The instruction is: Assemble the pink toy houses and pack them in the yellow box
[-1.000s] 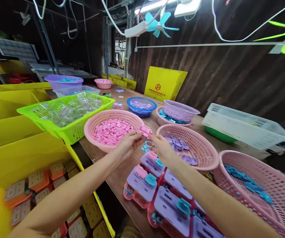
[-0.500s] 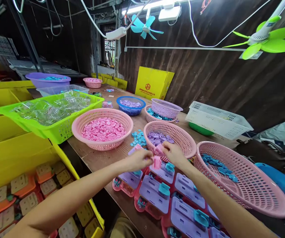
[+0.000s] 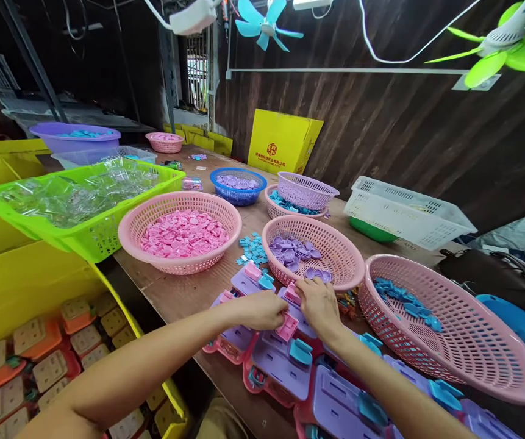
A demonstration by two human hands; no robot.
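Note:
My left hand (image 3: pixel 266 310) is closed on a small pink plastic clip (image 3: pixel 286 327), held low over the purple lid (image 3: pixel 275 361) of a toy case. To its right, the fingers of my right hand (image 3: pixel 321 303) pinch a second pink clip (image 3: pixel 292 293) at the lid of a case farther back. Several such cases with pink bases stand in rows on the table, many with a blue clip (image 3: pixel 300 352) on the lid. One far case carries both a pink clip (image 3: pixel 252 271) and a blue one. Purple round parts (image 3: pixel 292 251) lie in the pink basket just behind my hands.
A pink basket of pink parts (image 3: pixel 127 235) stands left, a tilted pink basket (image 3: pixel 482 341) with blue pieces right. Loose blue pieces (image 3: pixel 252 250) lie between baskets. A green crate (image 3: pixel 107 241) holds clear plastic parts. Below left, a yellow box (image 3: pixel 28 268) contains more cases.
My left hand has lowered its pink clip toward a lid. My right hand has come down with its clip to a case behind. The camera view has shifted slightly.

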